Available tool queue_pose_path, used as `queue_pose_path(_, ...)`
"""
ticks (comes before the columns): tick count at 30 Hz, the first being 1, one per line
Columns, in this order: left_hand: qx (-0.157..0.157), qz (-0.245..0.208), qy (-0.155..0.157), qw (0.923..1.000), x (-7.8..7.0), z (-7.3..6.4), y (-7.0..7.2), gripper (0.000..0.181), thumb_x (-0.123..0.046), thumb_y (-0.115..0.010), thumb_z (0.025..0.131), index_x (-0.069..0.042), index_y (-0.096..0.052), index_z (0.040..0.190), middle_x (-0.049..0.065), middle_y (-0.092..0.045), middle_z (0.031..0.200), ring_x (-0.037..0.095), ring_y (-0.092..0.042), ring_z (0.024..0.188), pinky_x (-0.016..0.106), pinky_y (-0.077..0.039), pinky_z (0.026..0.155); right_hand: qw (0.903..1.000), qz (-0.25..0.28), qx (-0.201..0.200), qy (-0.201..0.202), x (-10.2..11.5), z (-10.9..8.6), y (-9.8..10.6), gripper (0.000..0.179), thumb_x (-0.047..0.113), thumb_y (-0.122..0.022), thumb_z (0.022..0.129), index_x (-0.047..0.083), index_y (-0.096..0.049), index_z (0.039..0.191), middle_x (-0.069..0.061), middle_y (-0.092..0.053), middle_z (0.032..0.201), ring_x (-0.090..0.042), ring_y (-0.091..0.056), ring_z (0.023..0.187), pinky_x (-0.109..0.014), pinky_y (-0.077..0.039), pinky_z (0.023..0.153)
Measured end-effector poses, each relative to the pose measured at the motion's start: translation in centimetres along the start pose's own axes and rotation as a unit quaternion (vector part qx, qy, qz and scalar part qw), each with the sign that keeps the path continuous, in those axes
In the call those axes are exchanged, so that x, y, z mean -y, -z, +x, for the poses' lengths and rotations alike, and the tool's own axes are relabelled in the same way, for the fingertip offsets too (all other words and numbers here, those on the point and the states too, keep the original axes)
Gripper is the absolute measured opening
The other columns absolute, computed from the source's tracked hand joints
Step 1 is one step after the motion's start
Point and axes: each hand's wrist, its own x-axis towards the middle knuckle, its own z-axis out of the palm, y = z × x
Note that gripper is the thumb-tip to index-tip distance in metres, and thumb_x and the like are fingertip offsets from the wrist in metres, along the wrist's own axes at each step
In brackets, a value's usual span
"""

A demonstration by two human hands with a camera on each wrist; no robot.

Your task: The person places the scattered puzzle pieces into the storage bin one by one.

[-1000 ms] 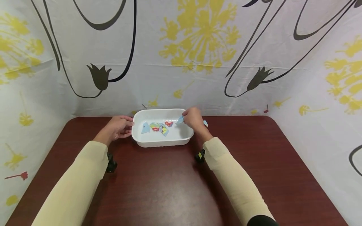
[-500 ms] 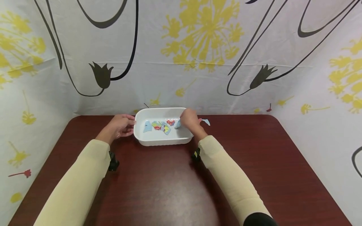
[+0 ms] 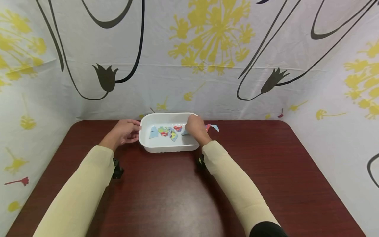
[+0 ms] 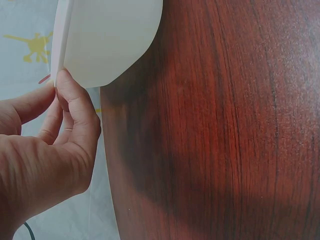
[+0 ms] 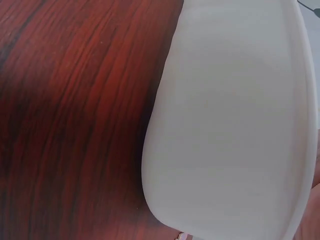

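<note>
My left hand [image 3: 126,131] pinches the left rim of a white rectangular dish [image 3: 158,145] between thumb and fingers; the left wrist view shows this grip close up. Reaching over the dish's right end, my right hand [image 3: 195,125] pinches a flat light blue piece [image 3: 184,132], mostly hidden by the hand. Inside the dish lie another light blue piece [image 3: 153,132], some overlapping multicoloured pieces [image 3: 168,132] and a small red piece [image 3: 178,128]. In the right wrist view, the dish's outer wall [image 5: 225,120] hides nearly all of that hand.
Just right of the dish, a red piece [image 3: 207,127] and a light blue piece [image 3: 215,127] show beyond my right hand. The dish stands near the far edge of a dark red-brown wooden table [image 3: 165,191]. Patterned white cloth [image 3: 165,79] hangs behind and at both sides.
My right hand has moved left and lower into the dish with the light blue piece. More of the pieces right of the dish now shows. The left hand keeps its grip on the rim.
</note>
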Motion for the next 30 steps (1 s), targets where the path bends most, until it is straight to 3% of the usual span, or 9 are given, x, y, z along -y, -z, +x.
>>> queue_pose_path(8, -0.002, 0.0, 0.004, 1.0, -0.2, 0.2, 0.0, 0.035, -0.015, -0.052, 0.101, -0.006, -0.049, 0.134, 0.01, -0.058, 0.104, 0.013, -0.059, 0.072, 0.029, -0.057, 0.073, 0.9999, 0.003, 0.003, -0.011, 0.3, 0.0, 0.1, 0.015, 0.006, -0.062, 0.086, 0.007, -0.061, 0.07, -0.009, -0.066, 0.081, -0.023, -0.057, 0.077, -0.038, -0.051, 0.075)
queue_pose_path(16, -0.006, 0.004, 0.001, 1.0, -0.3, 0.3, 0.1, 0.035, -0.015, -0.052, 0.101, -0.006, -0.05, 0.134, 0.009, -0.058, 0.101, 0.013, -0.06, 0.072, 0.028, -0.057, 0.072, 0.9998, 0.008, 0.001, -0.019, 0.2, 0.1, 1.3, 0.01, 0.007, -0.058, 0.089, 0.004, -0.067, 0.086, -0.01, -0.067, 0.088, -0.023, -0.06, 0.076, -0.036, -0.052, 0.066)
queue_pose_path(21, -0.009, 0.008, 0.002, 0.9999, -0.4, 0.1, 0.0, 0.035, -0.015, -0.052, 0.101, -0.006, -0.049, 0.135, 0.009, -0.058, 0.103, 0.013, -0.06, 0.072, 0.029, -0.057, 0.074, 0.9994, 0.027, -0.001, -0.021, -0.3, -0.1, 2.7, 0.012, 0.008, -0.057, 0.089, 0.005, -0.064, 0.079, -0.007, -0.061, 0.076, -0.02, -0.053, 0.067, -0.032, -0.046, 0.056)
queue_pose_path(25, -0.01, 0.007, 0.002, 0.9999, -0.5, 0.0, -0.2, 0.036, -0.015, -0.053, 0.1, -0.006, -0.049, 0.135, 0.01, -0.058, 0.103, 0.013, -0.06, 0.072, 0.029, -0.057, 0.075, 0.9974, 0.069, -0.006, -0.019, -1.2, -0.2, 4.1, 0.024, 0.003, -0.052, 0.087, 0.009, -0.054, 0.063, -0.003, -0.051, 0.061, -0.018, -0.047, 0.056, -0.026, -0.038, 0.048)
queue_pose_path(30, -0.011, 0.011, 0.009, 0.9998, -0.5, 0.0, -0.1, 0.037, -0.015, -0.052, 0.101, -0.007, -0.048, 0.136, 0.012, -0.057, 0.108, 0.013, -0.06, 0.073, 0.029, -0.057, 0.074, 0.9893, 0.139, -0.009, -0.044, -2.4, -0.5, 5.7, 0.017, 0.0, -0.051, 0.085, 0.002, -0.064, 0.075, -0.005, -0.058, 0.063, -0.014, -0.054, 0.055, -0.022, -0.042, 0.047)
